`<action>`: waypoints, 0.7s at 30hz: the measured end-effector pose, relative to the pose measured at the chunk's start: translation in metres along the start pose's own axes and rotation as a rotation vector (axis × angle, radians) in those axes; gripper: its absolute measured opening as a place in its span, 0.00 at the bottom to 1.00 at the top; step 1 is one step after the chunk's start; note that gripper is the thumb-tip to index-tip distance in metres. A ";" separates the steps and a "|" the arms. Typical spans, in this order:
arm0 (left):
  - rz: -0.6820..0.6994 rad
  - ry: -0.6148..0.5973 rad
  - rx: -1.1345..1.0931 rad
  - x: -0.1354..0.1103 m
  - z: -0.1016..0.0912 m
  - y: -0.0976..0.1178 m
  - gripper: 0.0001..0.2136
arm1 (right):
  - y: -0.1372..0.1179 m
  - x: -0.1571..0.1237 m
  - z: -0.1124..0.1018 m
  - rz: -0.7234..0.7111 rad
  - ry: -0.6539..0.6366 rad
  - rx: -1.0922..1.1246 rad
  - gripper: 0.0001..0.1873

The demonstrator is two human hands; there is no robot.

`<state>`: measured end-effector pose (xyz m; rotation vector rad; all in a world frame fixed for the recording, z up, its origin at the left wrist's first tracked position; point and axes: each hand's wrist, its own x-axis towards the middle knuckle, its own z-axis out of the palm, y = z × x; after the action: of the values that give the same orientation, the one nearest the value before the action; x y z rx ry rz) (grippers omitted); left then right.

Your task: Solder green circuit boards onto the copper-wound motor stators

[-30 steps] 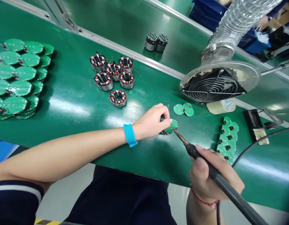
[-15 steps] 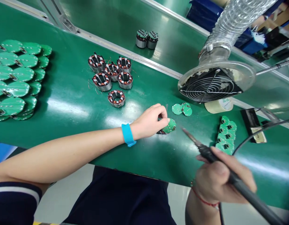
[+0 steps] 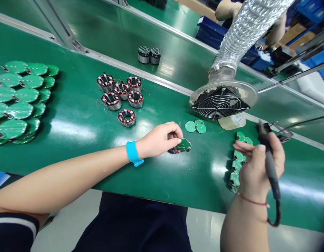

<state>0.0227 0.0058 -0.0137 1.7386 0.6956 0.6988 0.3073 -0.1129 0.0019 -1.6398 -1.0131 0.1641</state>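
Note:
Between the thumb and fingers of my left hand (image 3: 165, 138) is the edge of a round green circuit board (image 3: 185, 144). The board sits tilted over a motor stator (image 3: 174, 150), which my fingers partly hide. A soldering iron (image 3: 270, 162) is gripped in my right hand (image 3: 260, 168), its tip pointing up and away toward a dark iron stand (image 3: 280, 131). Beneath and beside the right hand's fingers is a stack of small green boards (image 3: 235, 168). Three loose round boards (image 3: 195, 126) lie just beyond my left hand.
Several stators (image 3: 121, 90) stand at centre left, and stacked green boards (image 3: 16, 110) fill the far left. A fume extractor (image 3: 222, 101) hangs over the bench, with a tape roll (image 3: 232, 121) under it. Two board-topped stators (image 3: 149, 55) sit behind the rail. Another person's arm (image 3: 227, 8) shows at the top.
My right hand has swung the soldering iron away from the board, up and right toward the stand, turning its tip upward. My left hand keeps its pinch on the board. The view has shifted somewhat.

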 end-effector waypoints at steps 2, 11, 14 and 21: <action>0.191 0.033 0.086 -0.004 0.001 0.002 0.05 | -0.022 -0.026 0.011 0.000 -0.117 0.053 0.18; 0.712 0.027 0.569 -0.016 0.004 -0.001 0.14 | -0.060 -0.050 0.055 0.143 -0.760 0.016 0.34; 0.594 0.012 0.536 -0.020 0.008 -0.005 0.07 | -0.057 -0.044 0.056 0.158 -0.814 0.048 0.32; -0.012 -0.031 0.454 -0.022 0.027 -0.009 0.25 | -0.046 -0.035 0.048 -0.138 -0.873 0.006 0.32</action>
<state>0.0278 -0.0250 -0.0318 2.1496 0.8918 0.5292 0.2329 -0.1024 0.0105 -1.4880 -1.7616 0.8373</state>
